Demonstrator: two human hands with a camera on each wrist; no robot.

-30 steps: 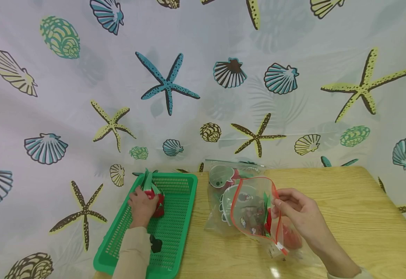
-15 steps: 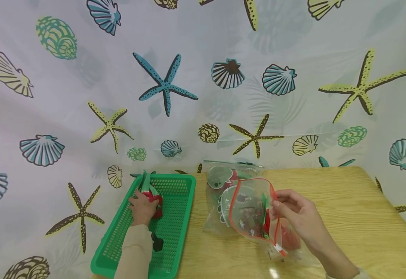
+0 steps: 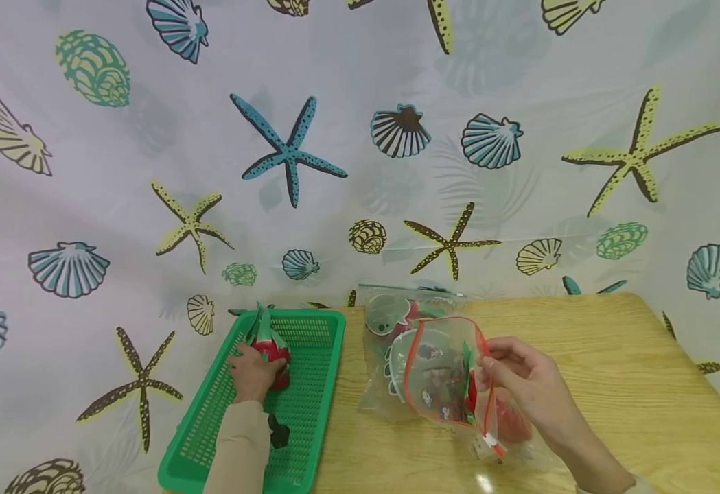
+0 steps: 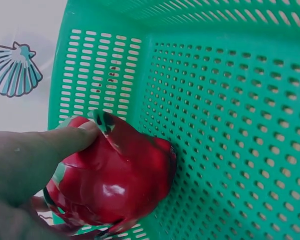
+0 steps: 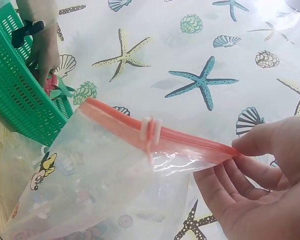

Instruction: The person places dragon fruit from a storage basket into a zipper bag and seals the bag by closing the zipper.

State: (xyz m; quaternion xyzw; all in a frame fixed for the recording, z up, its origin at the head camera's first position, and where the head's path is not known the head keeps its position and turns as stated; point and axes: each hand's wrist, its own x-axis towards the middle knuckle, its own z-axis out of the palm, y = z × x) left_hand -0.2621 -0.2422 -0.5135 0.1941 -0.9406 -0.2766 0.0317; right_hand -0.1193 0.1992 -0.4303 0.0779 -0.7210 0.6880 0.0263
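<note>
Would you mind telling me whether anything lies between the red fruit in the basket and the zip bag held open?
Only the green basket's right wall and bare table separate the red fruit, gripped by the left hand, from the zip bag.

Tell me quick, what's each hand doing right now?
Left hand: grips the red dragon fruit in the green basket.
Right hand: pinches the zip bag by its rim.

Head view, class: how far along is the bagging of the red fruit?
Done: another clear bag lies on the table. In hand: the left hand grips the red toy fruit in the green basket; the right hand pinches the zip bag by its red rim. Left: the fruit is not yet in the bag.
</note>
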